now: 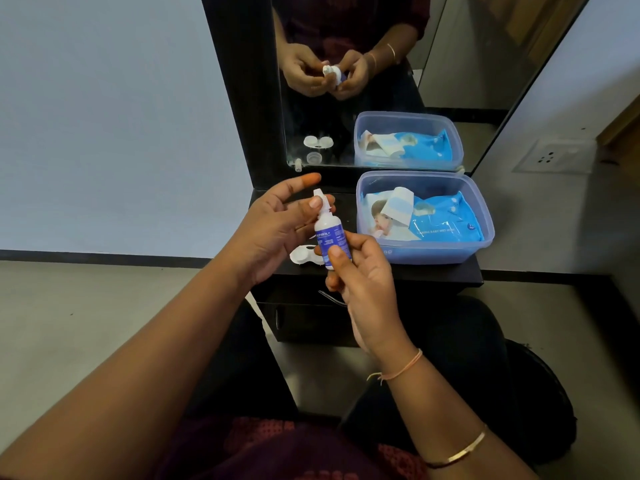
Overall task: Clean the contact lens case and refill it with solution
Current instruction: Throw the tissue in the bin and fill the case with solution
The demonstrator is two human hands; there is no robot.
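Grey floor and our dark-clothed lap sit nearest; beyond them is the black shelf point(433, 271) of a dressing unit.

Right hand point(363, 282): thumb and fingers clamped round the lower body of the solution bottle point(329, 237), held upright above the shelf's front edge.

Left hand point(277, 230): thumb and a finger behind it pinch the bottle's white top, index finger stuck out straight. We cannot tell whether the cap is on or already off.

Lens case point(300, 257): on the shelf just behind the bottle, partly hidden by it and untouched. A white lid looks flipped open (wells not visible, so wet or dry is unknown).

Further right on the shelf, a plastic tub point(485, 216) holds a blue pack of wet wipes point(446, 220). Behind stands the mirror point(485, 81).

Judgement: we are at the refill stage, opening or readying the bottle. Next move calls for clearing the nozzle, tipping it over each well without touching the rim, and squeezing gently.
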